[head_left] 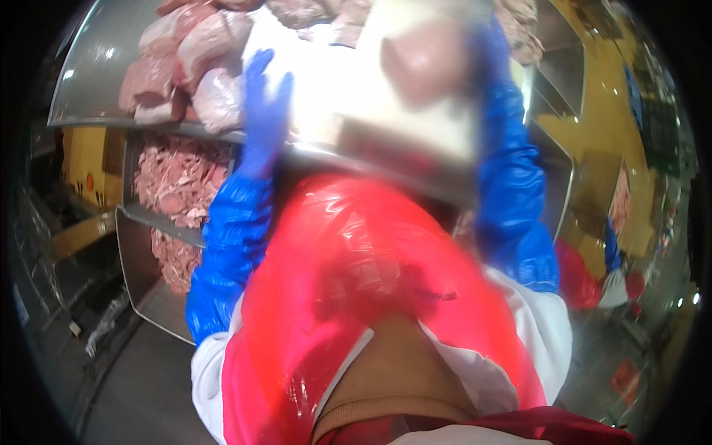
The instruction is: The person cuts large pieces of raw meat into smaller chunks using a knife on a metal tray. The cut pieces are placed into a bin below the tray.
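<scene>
So I'm at the white board (pixel 363 93) with one pale pink chunk of meat (pixel 426 63) on its right half, and tbh the trick here is mostly hand placement. My left hand (pixel 265 111) is spread at the board's left edge, fingers pointing away from me and thumb apart from them, nothing pinched in it that I can see, and it's well apart from the chunk. My right hand (pixel 493 48) is up at the far right side, near the chunk, but it's so blurred that I can't tell if it's curled, flat or holding anything. If I'm working this chunk, I'd want the left palm flat on it for a steady hold, because wet meat on a smooth board will likely skate around. I'd also turn the chunk rather than twist my wrists, and bring it toward the middle so I'm not reaching across. If there's a tool in the right hand (can't tell), the left fingers should be tucked back from its path. The heap of bigger meat pieces (pixel 185 59) on the steel table (pixel 93 85) sits just beside my left hand, so I'd watch that nothing slides onto the board mid-job. The trimmings (pixel 182 178) are in a bin below on the left, so imo any scraps should be kept apart from the good pieces.
</scene>
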`<state>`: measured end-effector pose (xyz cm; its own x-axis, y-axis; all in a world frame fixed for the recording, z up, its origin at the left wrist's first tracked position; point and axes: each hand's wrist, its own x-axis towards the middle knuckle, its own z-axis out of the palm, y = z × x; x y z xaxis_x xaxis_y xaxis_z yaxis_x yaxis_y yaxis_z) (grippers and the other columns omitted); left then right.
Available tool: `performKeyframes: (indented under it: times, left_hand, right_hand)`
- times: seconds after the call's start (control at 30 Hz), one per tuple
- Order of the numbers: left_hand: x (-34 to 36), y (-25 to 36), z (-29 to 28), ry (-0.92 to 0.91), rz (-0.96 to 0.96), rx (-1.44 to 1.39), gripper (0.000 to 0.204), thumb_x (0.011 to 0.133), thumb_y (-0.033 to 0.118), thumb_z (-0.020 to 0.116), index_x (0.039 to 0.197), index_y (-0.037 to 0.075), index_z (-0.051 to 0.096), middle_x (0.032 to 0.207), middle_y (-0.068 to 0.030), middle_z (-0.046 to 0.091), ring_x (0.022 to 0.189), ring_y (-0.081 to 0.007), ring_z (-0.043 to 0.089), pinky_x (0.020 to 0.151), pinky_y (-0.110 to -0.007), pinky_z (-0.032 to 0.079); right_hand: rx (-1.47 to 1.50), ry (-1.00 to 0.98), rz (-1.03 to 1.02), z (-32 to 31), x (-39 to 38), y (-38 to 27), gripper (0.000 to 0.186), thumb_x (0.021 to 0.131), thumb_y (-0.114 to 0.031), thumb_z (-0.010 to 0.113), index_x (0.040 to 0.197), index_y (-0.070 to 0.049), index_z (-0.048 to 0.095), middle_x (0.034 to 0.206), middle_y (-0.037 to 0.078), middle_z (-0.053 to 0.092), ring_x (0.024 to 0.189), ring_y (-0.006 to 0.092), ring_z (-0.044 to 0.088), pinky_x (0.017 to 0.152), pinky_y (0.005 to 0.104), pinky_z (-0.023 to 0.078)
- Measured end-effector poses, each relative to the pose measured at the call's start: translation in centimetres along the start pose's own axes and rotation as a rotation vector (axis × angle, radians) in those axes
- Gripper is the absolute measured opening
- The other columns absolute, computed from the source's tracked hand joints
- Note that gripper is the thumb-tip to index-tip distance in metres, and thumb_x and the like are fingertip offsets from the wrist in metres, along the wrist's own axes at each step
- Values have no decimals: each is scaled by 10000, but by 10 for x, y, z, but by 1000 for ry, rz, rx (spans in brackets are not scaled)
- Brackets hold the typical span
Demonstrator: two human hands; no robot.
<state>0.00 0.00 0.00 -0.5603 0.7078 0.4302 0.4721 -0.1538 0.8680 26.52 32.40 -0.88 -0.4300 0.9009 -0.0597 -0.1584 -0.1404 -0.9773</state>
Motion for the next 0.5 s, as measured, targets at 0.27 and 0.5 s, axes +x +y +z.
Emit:
performKeyframes:
  times: [0.27, 0.5]
  left_hand:
    - [67, 19, 168, -429, -65, -205, 508, 1056, 299, 554, 1435, -39, 524, 1425, -206, 584, 1335, -277, 538, 1145, -347, 386]
    - [14, 55, 91, -323, 18, -21, 176, 908, 77, 751, 1074, 35, 712, 1041, -90, 684, 937, -183, 686, 826, -330, 561]
  right_hand:
    - [-347, 266, -181, 15, -111, -47, 470, 1018, -140, 588, 1455, -53, 435, 1223, 163, 624, 1061, 235, 646, 915, 340, 541]
    - [-789, -71, -163, 52, -237, -42, 596, 1003, -80, 580, 1573, -107, 409, 1294, 255, 669, 1188, 405, 661, 969, 419, 540]
